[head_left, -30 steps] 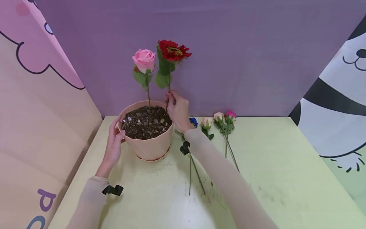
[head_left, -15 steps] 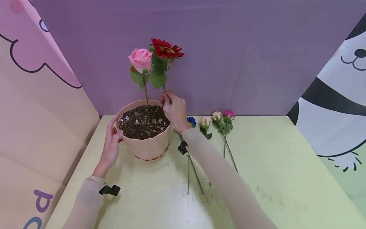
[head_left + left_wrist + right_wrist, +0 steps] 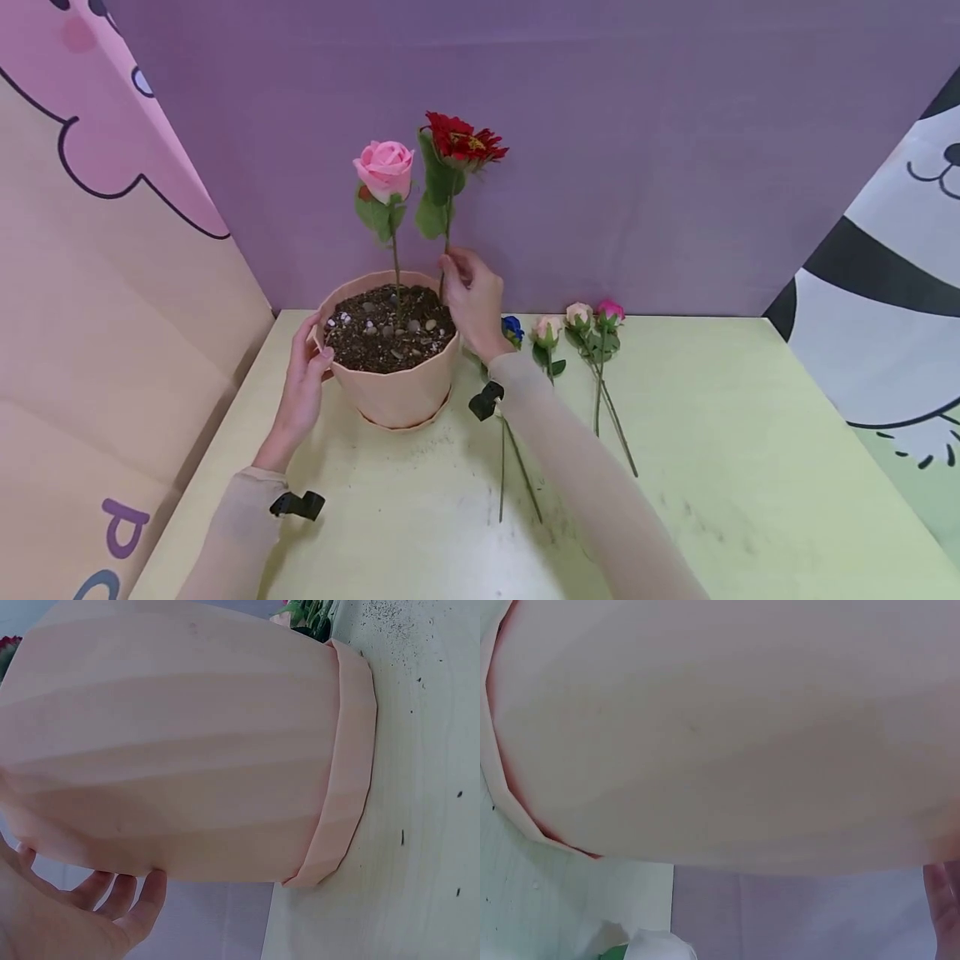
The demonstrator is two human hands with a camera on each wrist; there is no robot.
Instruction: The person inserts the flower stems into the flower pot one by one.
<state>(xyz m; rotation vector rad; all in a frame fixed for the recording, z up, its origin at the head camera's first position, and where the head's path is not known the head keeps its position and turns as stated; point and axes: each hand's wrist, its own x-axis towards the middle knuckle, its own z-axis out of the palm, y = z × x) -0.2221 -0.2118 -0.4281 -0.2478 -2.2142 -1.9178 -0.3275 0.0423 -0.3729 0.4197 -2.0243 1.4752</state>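
Observation:
A pink flowerpot point(image 3: 393, 398) filled with dark soil and pebbles stands at the back left of the table in the head view. My left hand point(image 3: 302, 387) grips its left rim, thumb at the edge and fingers against the outer wall; the left wrist view has those fingers point(image 3: 142, 907) along the pot's side. From the soil rises a pink artificial rose point(image 3: 386, 172), upright. Behind the right rim, my right hand point(image 3: 474, 302) pinches the stem of a red artificial flower point(image 3: 467, 143) with a yellow centre. The stem's lower end is hidden by the hand and rim.
Right of the pot lie a blue flower point(image 3: 512, 328), a pale pink rose point(image 3: 547, 332), a cream rose point(image 3: 578, 314) and a magenta rose point(image 3: 610, 312), partly under my right forearm. Soil crumbs dot the table point(image 3: 712, 417). A purple backdrop point(image 3: 637, 167) stands behind.
The whole head view has shifted slightly. Both hands keep their hold, the left on the pot and the right on the red flower's stem, which stays at the right rim.

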